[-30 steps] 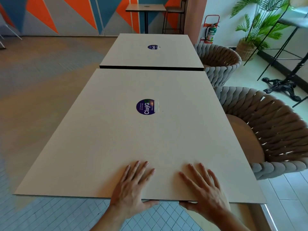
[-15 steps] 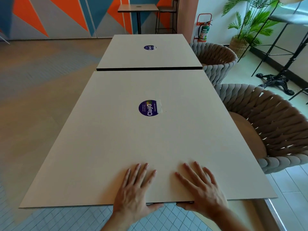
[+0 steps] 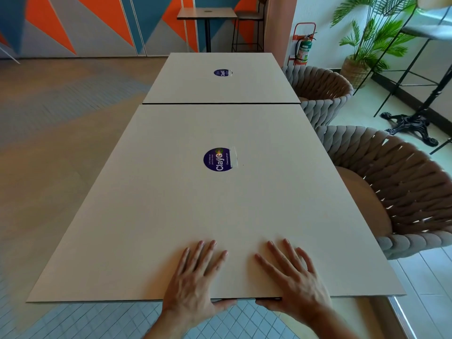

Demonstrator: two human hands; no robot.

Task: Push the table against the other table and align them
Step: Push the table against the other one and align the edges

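- Head view: the near table is being pressed at its near edge by both hands, so that it can be slid toward the far table.
- The two hands are being kept close together near the middle of that edge; this is judged to help the table go straight and not turn.
- The left hand is being laid flat on the top, with the fingers spread wide and the thumb hooked under the edge.
- The right hand is being laid flat the same way, fingers spread wide, thumb tucked under the edge.
- The edge is being pinched between palm and thumb by each hand; nothing else is being held.
- Only a thin dark line is being seen between the two tables, so they are almost touching or just touching; which one cannot be told.
- The side edges are looking nearly lined up, so the job is judged almost done.
- Two woven chairs are being left just beside the right side of the tables.
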